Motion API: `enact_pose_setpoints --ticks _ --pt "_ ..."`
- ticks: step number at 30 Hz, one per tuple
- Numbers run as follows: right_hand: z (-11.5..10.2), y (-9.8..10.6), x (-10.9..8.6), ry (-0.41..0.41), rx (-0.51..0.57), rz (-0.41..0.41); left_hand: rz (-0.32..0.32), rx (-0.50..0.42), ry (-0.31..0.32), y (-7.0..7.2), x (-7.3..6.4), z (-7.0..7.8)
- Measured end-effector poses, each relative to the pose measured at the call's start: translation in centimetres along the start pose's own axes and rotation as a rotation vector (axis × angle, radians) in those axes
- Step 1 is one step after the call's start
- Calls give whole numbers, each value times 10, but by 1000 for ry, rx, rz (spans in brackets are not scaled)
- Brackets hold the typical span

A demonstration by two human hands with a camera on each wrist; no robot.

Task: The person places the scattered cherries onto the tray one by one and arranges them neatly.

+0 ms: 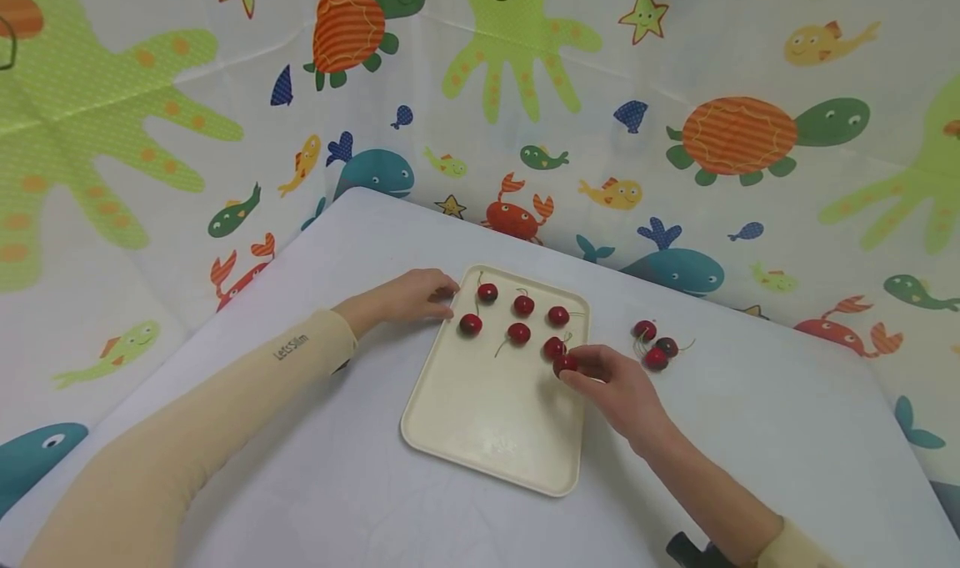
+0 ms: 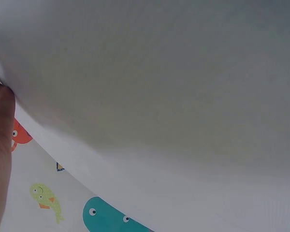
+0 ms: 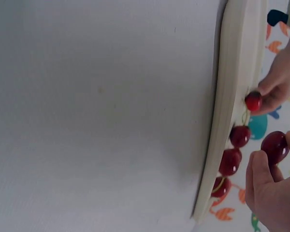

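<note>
Left hand (image 1: 408,299): fingers and thumb extended, moderately spread, fingertips at the near side rim of the tray (image 1: 480,409); no cherry held.
Right hand (image 1: 618,389): thumb and fingertips narrowed in a pinch on one cherry.
Held cherry (image 1: 565,365): at the right hand's fingertips, over the tray's right side; contact with the tray cannot be determined.
Tray: flat on the table (image 1: 322,468), between the hands; beige, with a raised rim.
Tray cherries (image 1: 519,334): six, in two rows of three, between the hands; stems visible on several. The one at the right end of the front row is just beside the held cherry.
Loose cherries (image 1: 656,359): clustered on the table, beyond and to the right of the right hand, off the tray.
Sleeve (image 1: 247,401): beige, dark lettering, behind the left hand.
Backdrop (image 1: 570,147): sea-animal print, beyond both hands.
</note>
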State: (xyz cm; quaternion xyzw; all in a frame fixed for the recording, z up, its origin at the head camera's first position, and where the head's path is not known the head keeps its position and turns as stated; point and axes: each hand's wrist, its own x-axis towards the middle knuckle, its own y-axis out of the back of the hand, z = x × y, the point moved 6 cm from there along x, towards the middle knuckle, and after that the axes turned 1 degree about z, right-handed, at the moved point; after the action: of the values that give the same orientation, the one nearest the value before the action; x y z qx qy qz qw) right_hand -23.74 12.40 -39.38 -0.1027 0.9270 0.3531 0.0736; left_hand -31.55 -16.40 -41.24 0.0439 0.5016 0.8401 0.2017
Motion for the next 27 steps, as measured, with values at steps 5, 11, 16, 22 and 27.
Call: enact_pose_setpoints --ticks 5,11,16,22,27 --pt "-6 -13 -1 -7 20 -21 -2 2 9 0 0 -1" --pt "-13 -28 -4 -8 23 -33 5 -4 -4 0 0 -2" --pt "-23 -42 -4 19 35 -44 5 -6 -18 -1 1 -2" --pt "-36 -58 -6 72 54 -82 3 -6 -20 0 0 -2" --pt "-41 -67 -4 106 55 -105 1 -9 -22 0 1 0"
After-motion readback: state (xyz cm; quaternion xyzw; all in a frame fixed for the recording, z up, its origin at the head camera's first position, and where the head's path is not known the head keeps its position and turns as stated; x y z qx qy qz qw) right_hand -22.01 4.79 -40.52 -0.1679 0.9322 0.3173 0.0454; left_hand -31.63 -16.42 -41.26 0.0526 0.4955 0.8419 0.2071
